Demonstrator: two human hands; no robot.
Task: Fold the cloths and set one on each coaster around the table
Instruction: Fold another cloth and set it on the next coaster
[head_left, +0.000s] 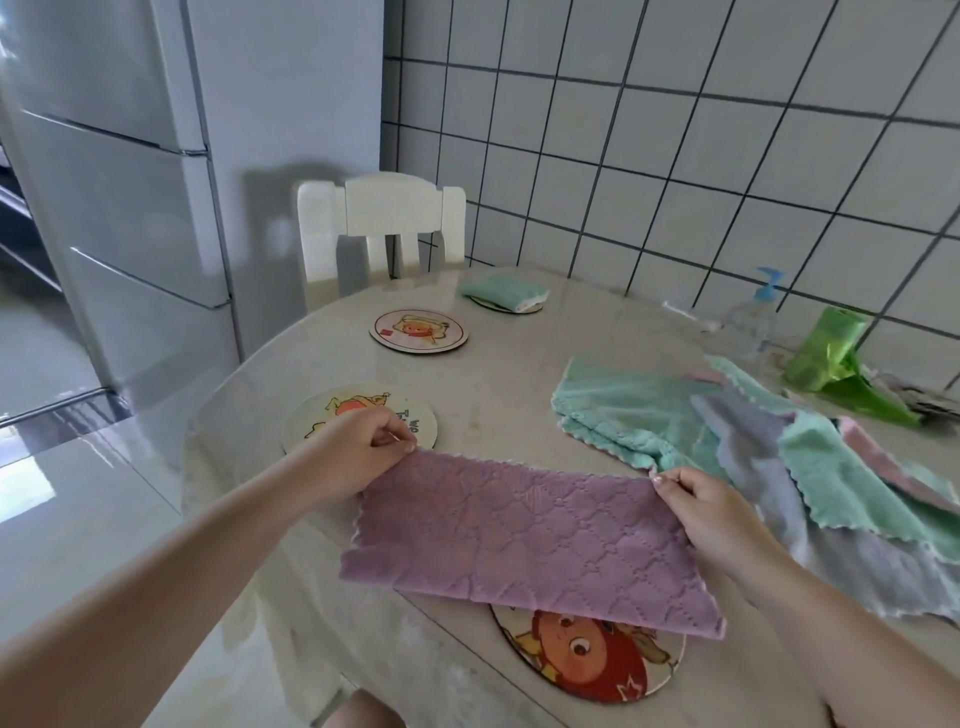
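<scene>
So on the left edge of the round table (519, 364) there's a coaster (317, 415) with a cartoon print, partly hidden behind the left hand (358, 447). That hand has its fingers pinched shut on the far left corner of a purple cloth (519, 535). The cloth is stretched flat between both hands near the front edge, quilted side up, and its near edge droops over a 2nd coaster (587, 665), the one with the red cartoon face right at the front edge.

Further back, towards the far edge, a 3rd coaster (418, 331) sits bare, and just right of it a folded green cloth (501, 291) lies on a 4th coaster (506, 306), only a sliver of which shows.

The right hand (711, 514) is pinched on the purple cloth's far right corner. Right of that, along the right edge, a loose cloth pile (779, 457) in green, grey and pink is spread out. Behind it there's a clear pump bottle (753, 322) and a green plastic bag (831, 353) by the tiled wall.
</scene>
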